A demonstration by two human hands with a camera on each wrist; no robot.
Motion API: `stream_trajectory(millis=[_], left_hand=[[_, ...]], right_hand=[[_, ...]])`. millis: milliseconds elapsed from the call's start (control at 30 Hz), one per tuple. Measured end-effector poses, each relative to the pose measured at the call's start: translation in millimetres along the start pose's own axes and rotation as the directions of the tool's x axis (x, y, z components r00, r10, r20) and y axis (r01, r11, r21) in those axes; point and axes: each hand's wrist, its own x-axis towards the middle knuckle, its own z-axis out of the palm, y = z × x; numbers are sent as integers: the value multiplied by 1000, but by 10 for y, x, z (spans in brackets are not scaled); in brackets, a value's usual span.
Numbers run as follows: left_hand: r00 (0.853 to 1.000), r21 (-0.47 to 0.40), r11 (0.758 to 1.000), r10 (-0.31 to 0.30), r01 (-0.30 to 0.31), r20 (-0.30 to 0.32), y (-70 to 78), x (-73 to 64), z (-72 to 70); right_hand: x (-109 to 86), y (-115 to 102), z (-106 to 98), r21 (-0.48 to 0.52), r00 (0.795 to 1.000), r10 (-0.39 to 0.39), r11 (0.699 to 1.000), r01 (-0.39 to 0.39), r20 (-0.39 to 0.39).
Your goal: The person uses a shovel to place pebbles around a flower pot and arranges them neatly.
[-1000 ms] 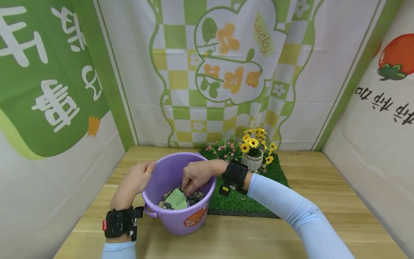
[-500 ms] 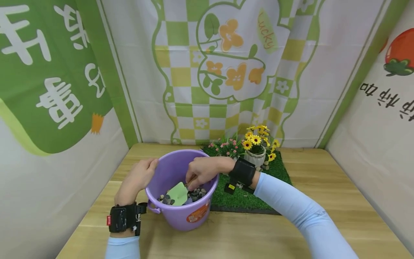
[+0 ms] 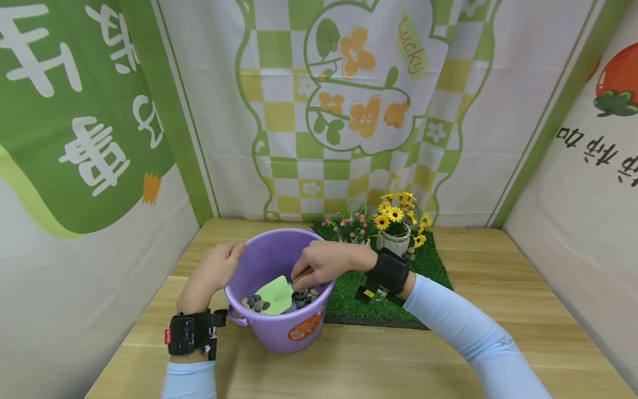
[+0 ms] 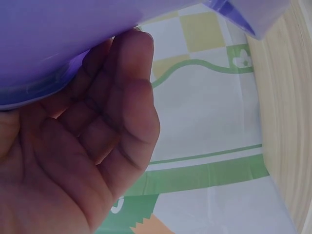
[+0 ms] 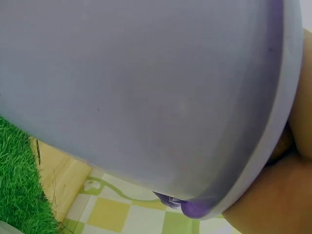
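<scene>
A purple bucket (image 3: 266, 332) stands on the table with grey and brown pebbles (image 3: 305, 297) in its bottom. My left hand (image 3: 211, 274) grips the bucket's left rim; in the left wrist view its curled fingers (image 4: 139, 109) lie against the purple wall. Reaching over the opposite rim, my right hand (image 3: 326, 260) holds a small shovel by its brown handle. The shovel's pale green blade (image 3: 276, 296) lies tilted among the pebbles, pointing left. In the right wrist view the bucket's outer wall (image 5: 136, 97) covers most of the hand.
Right of the bucket lies a green artificial grass mat (image 3: 384, 305). On it stand a white pot (image 3: 394, 242) of yellow flowers (image 3: 396, 215) and a pink-flowered plant (image 3: 351, 226). Printed curtains (image 3: 359, 111) enclose the wooden table (image 3: 473, 338).
My right hand has moved right and slightly up within the bucket, drawing the shovel's handle with it. More of the blade's face shows. My left hand keeps its grip on the rim.
</scene>
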Motion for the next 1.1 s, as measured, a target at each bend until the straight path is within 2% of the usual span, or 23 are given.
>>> stream_trajectory(millis=[267, 600, 1100], left_hand=[[1000, 6, 1000, 3, -3, -3, -24, 11, 19], [1000, 14, 1000, 10, -10, -24, -53, 32, 27], [1000, 10, 1000, 16, -16, -20, -30, 34, 21]], right_hand=[[-36, -41, 43, -51, 999, 6, 999, -8, -40], [-69, -69, 82, -92, 994, 66, 993, -74, -85], [-156, -115, 121, -68, 975, 54, 995, -70, -214]])
